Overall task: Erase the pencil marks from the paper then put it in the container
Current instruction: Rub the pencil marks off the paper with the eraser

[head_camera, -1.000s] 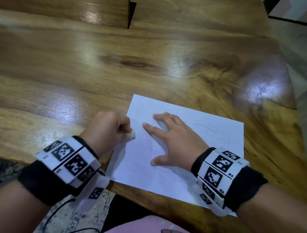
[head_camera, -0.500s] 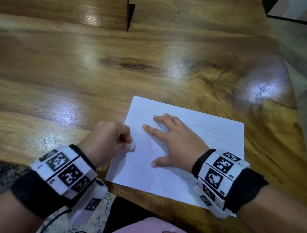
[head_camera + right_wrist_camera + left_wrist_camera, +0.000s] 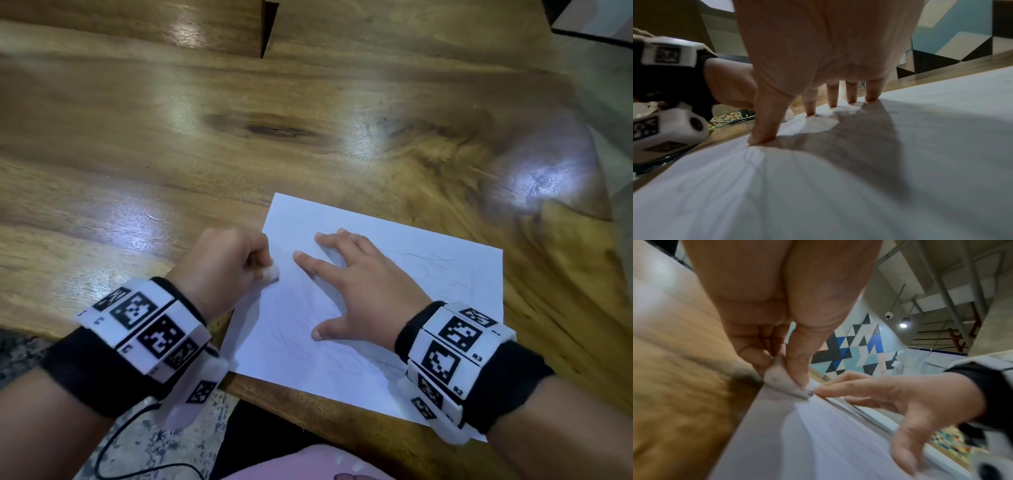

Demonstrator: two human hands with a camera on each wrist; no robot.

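L hand, fingers pinching white eraser, has slid back up paper's left edge vs 0.5 s ago, mid-rub; R hand stays splayed flat pinning sheet, lower centre of tabletop; faint marks remain, container unseen.

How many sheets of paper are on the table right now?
1. The paper lies at the table's near edge, pressed by the right hand; a second sheet underneath cannot be excluded.

Left hand pinches eraser on paper; right hand flat; marks seemingly faint.
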